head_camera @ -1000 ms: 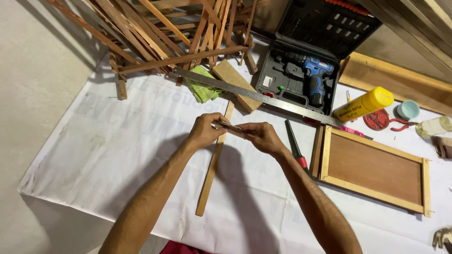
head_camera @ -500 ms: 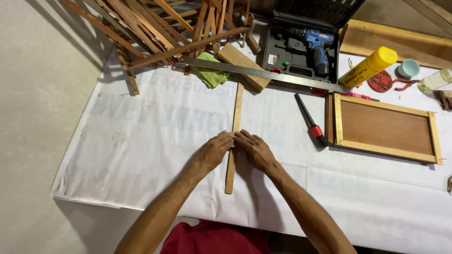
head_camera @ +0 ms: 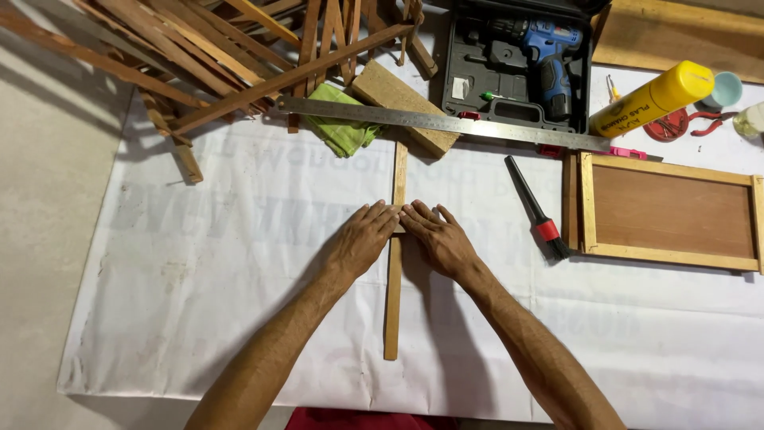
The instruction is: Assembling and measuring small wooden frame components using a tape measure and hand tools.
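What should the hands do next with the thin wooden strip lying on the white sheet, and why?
Probably press down and hold the wooden strip steady. Both the left hand and the right hand lie flat across its middle, fingertips meeting over it, and it lies flat on the white sheet with its far end close to the steel ruler. Neither hand grips it, so it could slide.

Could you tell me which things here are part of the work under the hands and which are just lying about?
In hand:
left hand and right hand, fingers flat on the thin wooden strip

Lying about:
steel ruler
green cloth
wooden block
blue drill in its case
yellow tube
black brush
framed wooden panel
pile of wooden slats
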